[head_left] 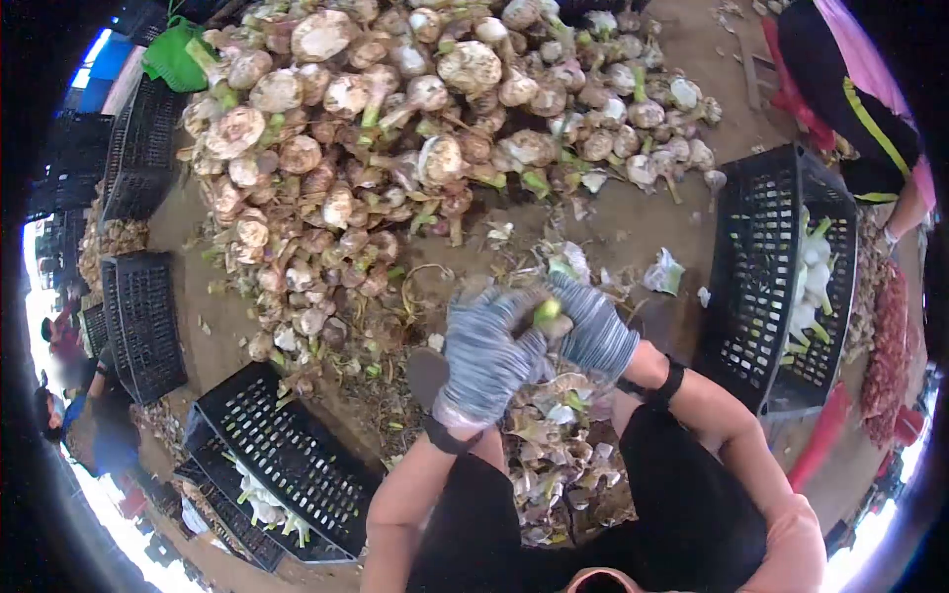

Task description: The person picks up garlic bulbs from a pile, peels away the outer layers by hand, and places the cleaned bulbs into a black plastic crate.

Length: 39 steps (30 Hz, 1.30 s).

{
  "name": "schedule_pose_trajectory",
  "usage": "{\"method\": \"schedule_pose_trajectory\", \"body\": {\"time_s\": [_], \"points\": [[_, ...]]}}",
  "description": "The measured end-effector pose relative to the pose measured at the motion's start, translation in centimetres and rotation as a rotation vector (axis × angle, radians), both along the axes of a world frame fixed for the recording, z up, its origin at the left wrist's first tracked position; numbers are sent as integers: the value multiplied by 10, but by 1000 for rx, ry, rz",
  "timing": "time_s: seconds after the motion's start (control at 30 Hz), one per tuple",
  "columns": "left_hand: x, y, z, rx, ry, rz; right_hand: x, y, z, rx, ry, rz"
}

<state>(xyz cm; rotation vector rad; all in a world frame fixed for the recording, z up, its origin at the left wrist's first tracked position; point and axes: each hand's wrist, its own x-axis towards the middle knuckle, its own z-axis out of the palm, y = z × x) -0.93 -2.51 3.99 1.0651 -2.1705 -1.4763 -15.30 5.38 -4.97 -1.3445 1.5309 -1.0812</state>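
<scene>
Both my hands wear grey striped gloves and meet in front of my knees. My left hand [486, 356] is curled round a garlic bulb [547, 312], whose green cut stem shows between the hands. From the other side, my right hand [591, 324] closes on the same bulb, fingers slightly blurred. A big pile of dirty garlic bulbs [395, 119] lies on the ground just beyond. Loose peeled skins [568, 445] are scattered below the hands, between my legs.
A black crate [761, 277] with whiter garlic stands at the right; another [287, 455] is at the lower left. More crates [143, 326] line the left. People are at the far left and upper right. Red net bags [888, 356] lie at the right edge.
</scene>
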Motion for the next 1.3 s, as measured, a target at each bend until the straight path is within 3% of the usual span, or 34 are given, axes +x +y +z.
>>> {"method": "schedule_pose_trajectory", "body": {"time_s": [0.1,0.2,0.23,0.33,0.47,0.5,0.63,0.73,0.8,0.87,0.9,0.93,1.0,1.03,1.1,1.17,1.3], "points": [[-5,3,-12,711,358,276,-14,9,13,270,-341,-292],[-5,15,-32,316,316,111,-32,9,32,455,-425,-315],[-5,18,-42,301,343,30,-35,10,34,480,-418,-303],[-13,30,-46,605,431,153,-29,13,31,303,-265,-244],[-19,30,-44,584,524,158,-34,9,43,266,-501,-255],[-19,29,-38,645,525,183,-36,7,57,439,-723,-249],[-18,25,-32,481,414,153,-28,3,45,260,-519,-281],[-23,24,-16,526,292,190,-33,7,32,173,-351,-204],[-22,19,1,652,264,162,-35,8,40,200,-476,-201],[-18,25,-26,509,394,157,-38,9,43,271,-523,-157],[-20,26,-22,646,444,184,-40,9,51,273,-554,-156],[-22,25,-24,636,442,171,-41,11,32,247,-414,-146],[-23,20,-19,620,412,161,-47,9,55,251,-347,-120],[-24,23,-10,745,476,189,-47,9,55,266,-455,-131],[-27,26,-15,663,521,185,-47,9,51,294,-674,-152],[-26,26,-17,581,507,168,-47,8,43,309,-625,-135],[-22,23,-8,755,485,129,-52,9,58,343,-477,-93]]}}
